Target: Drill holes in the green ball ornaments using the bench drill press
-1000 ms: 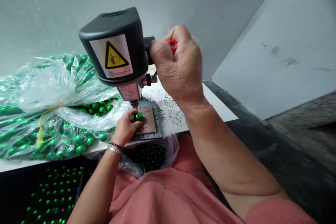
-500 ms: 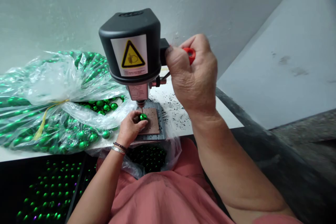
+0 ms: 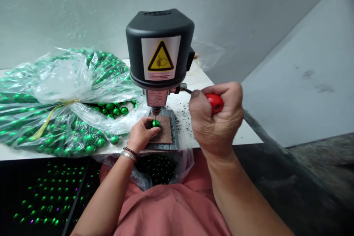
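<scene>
Red shirt [image 3: 168,210], one: covering the person's lap at the near edge.
Loose green balls [image 3: 51,189], many: lying in rows in the dark at near left, below table height.
Clear bag [image 3: 186,166], one: lying at the lap, near centre, its mouth gaping, holding dark green balls.
Left hand [image 3: 139,132], with two bracelets [image 3: 129,153] circling its wrist: pinching one ball between thumb and fingers.
Shiny green ball [image 3: 156,124], one: resting on the brown board, straight under the drill bit.
Brown board [image 3: 166,134], square: lying on the grey base [image 3: 175,129], black crumbs dotting both.
Right hand [image 3: 214,129]: clenching the red knob [image 3: 217,103] to the right of the drill, the thin lever [image 3: 187,90] running left from it to the machine.
Drill bit [image 3: 155,117], thin: pointing down and meeting the ball's top; how deep it is going, one cannot tell.
Drill press [image 3: 160,25], black-hooded: standing over the board, showing a yellow warning label [image 3: 161,59].
Big clear bag [image 3: 63,81], green balls filling it: slumping at left, a yellow tie [image 3: 45,125] cinching it.
White table [image 3: 246,129]: carrying press, bag and black shavings [image 3: 184,112].
Pale wall [image 3: 83,3]: closing the far side.
</scene>
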`<action>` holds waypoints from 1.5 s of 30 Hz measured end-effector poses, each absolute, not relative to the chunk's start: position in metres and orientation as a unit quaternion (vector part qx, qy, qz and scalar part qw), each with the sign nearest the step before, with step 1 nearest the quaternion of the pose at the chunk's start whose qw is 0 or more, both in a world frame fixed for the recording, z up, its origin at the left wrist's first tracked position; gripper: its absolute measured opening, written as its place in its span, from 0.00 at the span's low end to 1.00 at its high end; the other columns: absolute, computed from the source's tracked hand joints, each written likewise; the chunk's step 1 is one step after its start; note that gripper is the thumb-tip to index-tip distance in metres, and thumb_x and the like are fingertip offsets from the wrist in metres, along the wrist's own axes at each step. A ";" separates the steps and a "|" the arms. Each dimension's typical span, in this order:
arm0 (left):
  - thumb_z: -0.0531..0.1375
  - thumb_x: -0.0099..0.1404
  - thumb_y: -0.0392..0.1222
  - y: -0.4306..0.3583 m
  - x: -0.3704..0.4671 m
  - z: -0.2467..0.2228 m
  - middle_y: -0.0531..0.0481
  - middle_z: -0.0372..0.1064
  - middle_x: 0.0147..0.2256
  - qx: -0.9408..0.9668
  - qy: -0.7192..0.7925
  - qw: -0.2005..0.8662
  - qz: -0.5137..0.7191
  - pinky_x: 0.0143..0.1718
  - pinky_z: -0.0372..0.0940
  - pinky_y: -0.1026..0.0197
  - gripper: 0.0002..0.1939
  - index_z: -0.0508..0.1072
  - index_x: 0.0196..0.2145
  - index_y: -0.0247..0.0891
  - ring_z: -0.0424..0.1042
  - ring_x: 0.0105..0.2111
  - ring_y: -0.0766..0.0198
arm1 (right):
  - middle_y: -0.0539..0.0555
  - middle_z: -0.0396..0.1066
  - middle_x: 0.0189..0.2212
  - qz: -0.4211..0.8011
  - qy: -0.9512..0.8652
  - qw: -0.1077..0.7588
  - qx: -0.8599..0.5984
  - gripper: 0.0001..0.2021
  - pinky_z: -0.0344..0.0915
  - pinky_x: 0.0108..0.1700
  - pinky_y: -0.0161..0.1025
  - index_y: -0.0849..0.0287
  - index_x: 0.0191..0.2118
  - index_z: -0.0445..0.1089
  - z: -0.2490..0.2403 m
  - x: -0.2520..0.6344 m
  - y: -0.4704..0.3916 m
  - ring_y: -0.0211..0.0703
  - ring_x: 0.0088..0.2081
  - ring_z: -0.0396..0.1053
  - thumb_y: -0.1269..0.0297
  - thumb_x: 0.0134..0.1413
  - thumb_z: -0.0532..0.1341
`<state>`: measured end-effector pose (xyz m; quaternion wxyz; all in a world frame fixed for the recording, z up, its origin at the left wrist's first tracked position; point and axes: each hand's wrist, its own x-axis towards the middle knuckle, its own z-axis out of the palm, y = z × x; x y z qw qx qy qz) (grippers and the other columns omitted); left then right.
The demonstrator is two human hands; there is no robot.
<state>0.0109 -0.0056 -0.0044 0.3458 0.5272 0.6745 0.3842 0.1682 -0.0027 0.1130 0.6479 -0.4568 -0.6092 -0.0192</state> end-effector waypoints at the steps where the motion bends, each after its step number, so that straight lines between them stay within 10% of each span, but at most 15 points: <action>1: 0.64 0.48 0.43 -0.006 0.011 -0.004 0.48 0.74 0.36 0.528 0.677 0.342 0.381 0.41 0.64 0.59 0.19 0.72 0.40 0.38 0.72 0.37 0.60 | 0.43 0.54 0.18 -0.031 -0.612 0.646 -0.455 0.07 0.56 0.24 0.30 0.57 0.26 0.58 0.109 0.168 -0.004 0.28 0.20 0.52 0.63 0.49 0.57; 29: 0.64 0.48 0.42 -0.007 0.012 -0.006 0.49 0.74 0.36 0.523 0.678 0.333 0.394 0.40 0.64 0.59 0.18 0.73 0.39 0.38 0.72 0.36 0.61 | 0.45 0.62 0.23 -0.016 -0.593 0.708 -0.384 0.06 0.63 0.28 0.33 0.57 0.33 0.58 0.051 0.157 -0.006 0.31 0.24 0.63 0.71 0.48 0.56; 45: 0.63 0.51 0.49 -0.049 -0.021 0.024 0.51 0.71 0.29 0.652 0.580 0.381 0.305 0.29 0.61 0.65 0.21 0.74 0.42 0.38 0.67 0.28 0.65 | 0.44 0.55 0.20 0.042 -0.573 0.679 -0.457 0.10 0.58 0.26 0.32 0.57 0.27 0.55 0.138 0.158 0.015 0.28 0.21 0.55 0.57 0.50 0.55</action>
